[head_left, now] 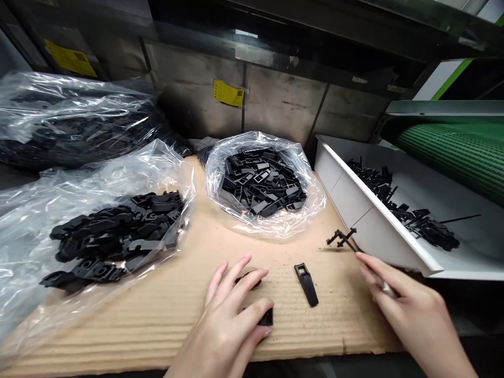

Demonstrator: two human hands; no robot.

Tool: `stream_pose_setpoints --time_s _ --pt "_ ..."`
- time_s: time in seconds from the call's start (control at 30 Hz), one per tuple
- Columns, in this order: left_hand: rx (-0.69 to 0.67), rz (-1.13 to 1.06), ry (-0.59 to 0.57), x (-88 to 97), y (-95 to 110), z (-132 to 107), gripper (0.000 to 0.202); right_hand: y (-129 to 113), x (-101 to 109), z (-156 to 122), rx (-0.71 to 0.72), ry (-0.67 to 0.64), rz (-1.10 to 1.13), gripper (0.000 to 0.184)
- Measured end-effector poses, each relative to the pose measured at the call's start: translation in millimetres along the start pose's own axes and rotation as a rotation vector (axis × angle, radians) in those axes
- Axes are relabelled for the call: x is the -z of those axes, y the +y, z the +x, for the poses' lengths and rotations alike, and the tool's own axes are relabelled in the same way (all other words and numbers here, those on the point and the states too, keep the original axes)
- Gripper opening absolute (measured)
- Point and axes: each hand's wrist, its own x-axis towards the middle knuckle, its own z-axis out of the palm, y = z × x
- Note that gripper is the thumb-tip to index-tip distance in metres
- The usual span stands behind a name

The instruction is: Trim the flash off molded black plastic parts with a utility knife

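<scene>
The right hand [413, 302] pinches a black branched stick [346, 239], its forked end pointing toward 10 o'clock beyond the grip. The left hand [230, 317] curves over a black part [267, 318], mostly hidden beneath it; I cannot tell whether that grip pinches it or merely rests. A loose black clip [307, 287] lies on the counter [157, 320], at the right grip's 8 o'clock and the left's 2 o'clock.

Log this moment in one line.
left hand: over partly hidden black part; right hand: holding branched black piece; black clip: on cardboard
</scene>
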Motion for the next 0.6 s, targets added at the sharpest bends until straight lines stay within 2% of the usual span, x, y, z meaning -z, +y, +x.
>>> stream_pose_setpoints --time_s 0.03,0.1,0.17,0.27,0.37,0.47,0.5,0.6 --pt "0.01 0.004 0.0 -1.5 -0.1 0.0 0.022 8.5 -4.5 -4.8 0.103 -0.027 -0.106 0.03" --pt "0.035 0.016 -0.003 -4.2 -0.3 0.8 0.021 22.1 -12.1 -12.7 0.215 -0.061 -0.294 0.031" --pt "0.051 0.015 -0.002 -5.2 0.9 2.8 0.019 30.0 -16.6 -14.8 0.258 -0.062 -0.409 0.031" --pt "0.064 -0.054 0.044 -1.5 5.6 6.4 0.017 32.0 -19.1 -5.4 0.309 -0.066 -0.431 0.032" --pt "0.111 -0.198 0.113 6.0 10.6 8.0 0.02 24.7 -15.9 6.1 0.308 -0.067 -0.401 0.032" --pt "0.164 -0.378 0.15 10.7 13.2 7.4 0.023 9.5 -6.9 2.7 0.2 0.04 -0.392 0.039" --pt "0.175 -0.437 0.156 10.8 13.8 7.2 0.024 2.7 -4.3 -2.4 0.206 0.058 -0.374 0.042" --pt "0.207 -0.585 0.158 7.3 15.7 8.1 0.023 -23.6 -4.3 -24.3 0.433 -0.038 -0.189 0.052"
